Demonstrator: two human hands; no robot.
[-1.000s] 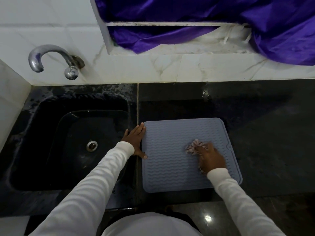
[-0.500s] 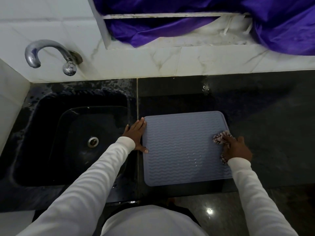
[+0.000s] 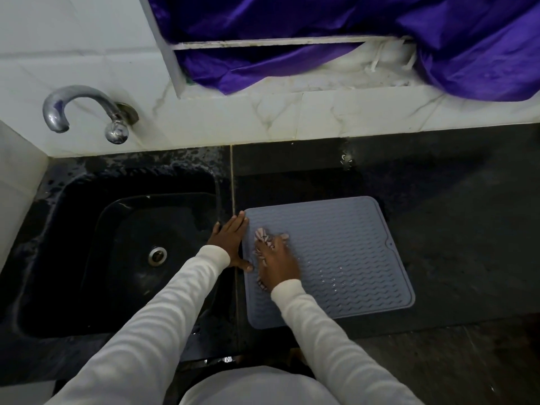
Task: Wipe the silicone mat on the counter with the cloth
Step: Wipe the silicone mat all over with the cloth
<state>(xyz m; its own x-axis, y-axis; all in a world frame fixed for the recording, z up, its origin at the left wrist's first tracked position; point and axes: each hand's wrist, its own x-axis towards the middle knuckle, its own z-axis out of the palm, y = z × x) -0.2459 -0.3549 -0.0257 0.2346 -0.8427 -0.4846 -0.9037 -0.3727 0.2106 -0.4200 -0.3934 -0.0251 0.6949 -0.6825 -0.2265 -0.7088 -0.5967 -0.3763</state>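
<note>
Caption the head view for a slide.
Right hand wipes grey silicone mat with cloth; left hand steadies its edge.

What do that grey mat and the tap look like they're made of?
The mat looks like soft matte silicone or rubber: moulded wavy ridges, rounded corners, raised rim. The tap looks like polished, probably chromed, metal: curved, with bright mirror-like reflections.

The grey wave-ribbed silicone mat (image 3: 344, 258) lies flat near the counter's (image 3: 453, 229) front edge; the crumpled patterned cloth (image 3: 261, 235) sits by its left edge.
</note>
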